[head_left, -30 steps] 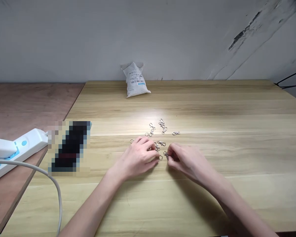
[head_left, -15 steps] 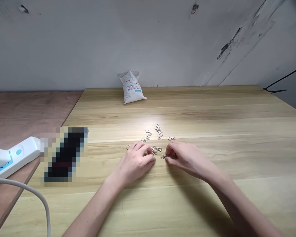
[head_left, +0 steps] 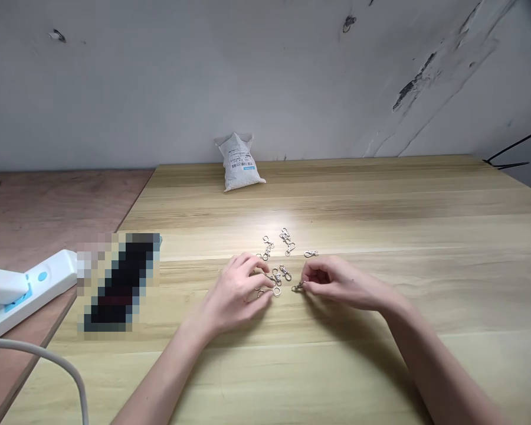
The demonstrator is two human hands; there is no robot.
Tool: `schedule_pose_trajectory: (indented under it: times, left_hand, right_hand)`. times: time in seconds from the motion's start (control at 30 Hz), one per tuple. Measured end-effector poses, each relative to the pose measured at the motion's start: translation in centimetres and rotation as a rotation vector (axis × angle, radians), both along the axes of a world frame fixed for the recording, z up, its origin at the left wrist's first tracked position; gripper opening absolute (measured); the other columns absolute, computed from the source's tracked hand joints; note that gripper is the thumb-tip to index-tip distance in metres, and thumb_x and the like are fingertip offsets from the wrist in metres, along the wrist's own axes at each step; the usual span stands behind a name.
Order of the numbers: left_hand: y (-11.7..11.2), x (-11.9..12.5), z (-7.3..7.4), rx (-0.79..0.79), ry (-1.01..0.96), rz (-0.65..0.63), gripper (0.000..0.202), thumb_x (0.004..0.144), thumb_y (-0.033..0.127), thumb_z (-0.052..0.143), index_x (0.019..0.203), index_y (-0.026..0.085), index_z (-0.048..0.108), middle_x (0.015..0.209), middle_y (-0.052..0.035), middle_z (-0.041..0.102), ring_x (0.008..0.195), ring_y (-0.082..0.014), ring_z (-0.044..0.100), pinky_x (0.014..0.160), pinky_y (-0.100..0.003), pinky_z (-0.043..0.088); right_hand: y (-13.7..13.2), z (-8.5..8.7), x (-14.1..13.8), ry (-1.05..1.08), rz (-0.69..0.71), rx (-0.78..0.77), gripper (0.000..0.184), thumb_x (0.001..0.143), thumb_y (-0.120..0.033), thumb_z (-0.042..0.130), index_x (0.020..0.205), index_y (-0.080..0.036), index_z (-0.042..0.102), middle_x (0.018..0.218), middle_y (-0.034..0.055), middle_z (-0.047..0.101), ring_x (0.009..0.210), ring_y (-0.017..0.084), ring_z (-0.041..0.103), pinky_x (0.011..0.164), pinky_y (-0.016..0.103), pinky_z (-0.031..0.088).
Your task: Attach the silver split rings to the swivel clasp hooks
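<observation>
Several small silver clasps (head_left: 285,241) and key rings lie scattered on the light wooden table (head_left: 380,236). My right hand (head_left: 336,282) pinches one silver clasp (head_left: 297,287) at its left fingertips. My left hand (head_left: 238,287) rests on the table with curled fingers. Its fingertips pinch a small metal ring (head_left: 275,291), close to a few more clasps (head_left: 281,274). The two hands sit a few centimetres apart.
A small white printed bag (head_left: 238,162) stands at the table's far edge by the wall. A blurred dark object (head_left: 120,280) lies at the left. A white power strip (head_left: 22,287) with a grey cable (head_left: 48,360) sits on the reddish board beside the table.
The view has tilted up a little. My hands have drawn slightly apart, the left fingertips now on a ring and the right still pinching its clasp.
</observation>
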State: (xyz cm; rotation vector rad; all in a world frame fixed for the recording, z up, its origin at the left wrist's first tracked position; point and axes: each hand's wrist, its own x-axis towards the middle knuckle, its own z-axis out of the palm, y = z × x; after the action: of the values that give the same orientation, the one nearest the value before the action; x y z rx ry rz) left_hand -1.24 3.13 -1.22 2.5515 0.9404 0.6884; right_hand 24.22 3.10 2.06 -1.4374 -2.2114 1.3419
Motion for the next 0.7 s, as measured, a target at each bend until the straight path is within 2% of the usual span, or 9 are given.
schedule_pose_trajectory:
  times: [0.07,0.17,0.27,0.4,0.57,0.7]
  left_hand:
    - [0.5,-0.8,0.2,-0.003,0.005,0.084,0.011,0.089,0.025,0.058,0.096,0.022,0.065,0.107,-0.0067,0.06,0.103,-0.0217,0.054,0.087,-0.04,0.045]
    - [1.2,-1.7,-0.2,-0.004,0.039,0.25,0.025,0.092,0.026,0.054,0.116,0.023,0.06,0.116,-0.0089,0.056,0.109,-0.0231,0.052,0.091,-0.042,0.044]
    - [1.6,-1.8,-0.8,0.023,0.097,0.274,0.035,0.093,0.029,0.053,0.128,0.025,0.054,0.124,-0.0096,0.053,0.114,-0.0238,0.05,0.095,-0.043,0.043]
    - [1.6,-1.3,-1.1,0.08,0.153,0.243,0.026,0.094,0.029,0.053,0.118,0.027,0.061,0.119,-0.0082,0.056,0.111,-0.0244,0.051,0.091,-0.042,0.044]
    - [1.7,-1.7,-0.7,0.094,0.118,0.228,0.018,0.093,0.025,0.052,0.104,0.024,0.067,0.11,-0.0077,0.059,0.105,-0.0227,0.052,0.087,-0.04,0.045]
    - [1.6,-1.9,-0.4,0.097,0.039,0.213,0.015,0.092,0.021,0.054,0.095,0.022,0.068,0.108,-0.0074,0.059,0.101,-0.0216,0.053,0.085,-0.039,0.045]
  right_hand:
    - [0.1,-0.1,0.6,0.086,-0.004,-0.066,0.017,0.087,-0.023,0.05,0.079,-0.018,0.063,0.066,-0.001,0.055,0.059,0.011,0.044,0.053,0.023,0.035]
    - [0.1,-0.3,0.9,0.111,-0.01,-0.067,0.019,0.089,-0.026,0.05,0.081,-0.018,0.065,0.067,-0.0004,0.055,0.06,0.011,0.044,0.053,0.023,0.035]
    - [0.0,-0.5,0.8,0.105,-0.013,-0.055,0.019,0.09,-0.026,0.05,0.081,-0.018,0.065,0.067,-0.0009,0.055,0.061,0.011,0.044,0.054,0.023,0.035]
    - [0.0,-0.4,0.6,0.123,-0.022,-0.066,0.019,0.091,-0.027,0.051,0.081,-0.019,0.064,0.067,-0.0025,0.053,0.059,0.01,0.042,0.054,0.022,0.035]
    - [-0.1,-0.4,0.7,0.14,-0.05,-0.067,0.022,0.092,-0.032,0.05,0.082,-0.018,0.064,0.064,-0.0028,0.049,0.058,0.01,0.041,0.053,0.023,0.033]
    - [0.3,-0.9,1.3,0.131,-0.15,0.09,0.025,0.092,-0.038,0.05,0.081,-0.018,0.063,0.068,-0.0008,0.055,0.06,0.011,0.045,0.054,0.025,0.035]
